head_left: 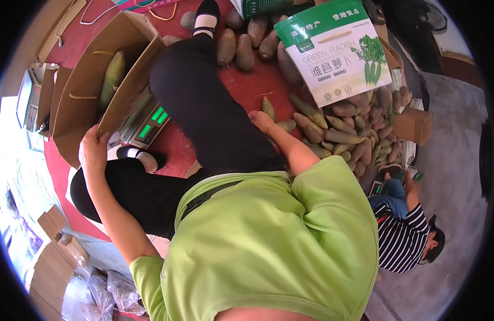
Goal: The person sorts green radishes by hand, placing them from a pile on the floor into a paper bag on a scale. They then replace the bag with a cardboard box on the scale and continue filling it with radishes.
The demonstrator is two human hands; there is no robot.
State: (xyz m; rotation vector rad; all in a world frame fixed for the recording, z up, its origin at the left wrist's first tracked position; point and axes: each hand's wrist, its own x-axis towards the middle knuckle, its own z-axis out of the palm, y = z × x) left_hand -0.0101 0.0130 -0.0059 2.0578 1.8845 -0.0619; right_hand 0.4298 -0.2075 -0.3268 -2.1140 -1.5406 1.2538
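My left hand (pixel 93 150) has its fingers closed over the near edge of an open cardboard box (pixel 78 99). Inside that box lies a long green radish (pixel 113 80). The box tilts beside a digital scale (pixel 145 125) with lit green digits. On the other side, my right hand (pixel 261 121) is beside my knee, low over the red floor covering. Its fingertips point down and are mostly hidden. A small green radish (pixel 268 108) lies right by its fingers, and another radish (pixel 286 125) is next to the wrist.
A large heap of radishes (pixel 348 136) lies to the right, with a printed white and green carton (pixel 338 53) on top. Several radishes (pixel 245 52) stand near my outstretched foot. A person in a striped shirt (pixel 399 235) sits at the far right. Plastic bags (pixel 110 291) lie lower left.
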